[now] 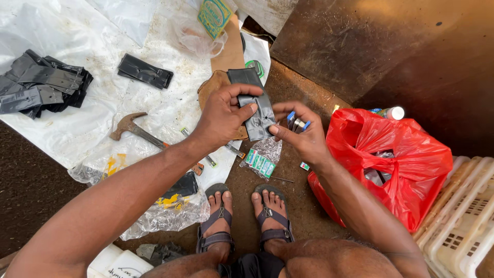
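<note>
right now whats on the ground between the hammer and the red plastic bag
In the head view, between the hammer and the red plastic bag lies a clear packet of small green items, below both hands.

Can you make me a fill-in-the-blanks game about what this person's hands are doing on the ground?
1. The left hand holds a folded ____ plastic bag.
2. On the white sheet lies a ____ with a wooden handle.
3. Beside the right hand sits a big ____ carrier bag.
4. The feet wear ____.

Missing words: black; hammer; red; sandals
</note>
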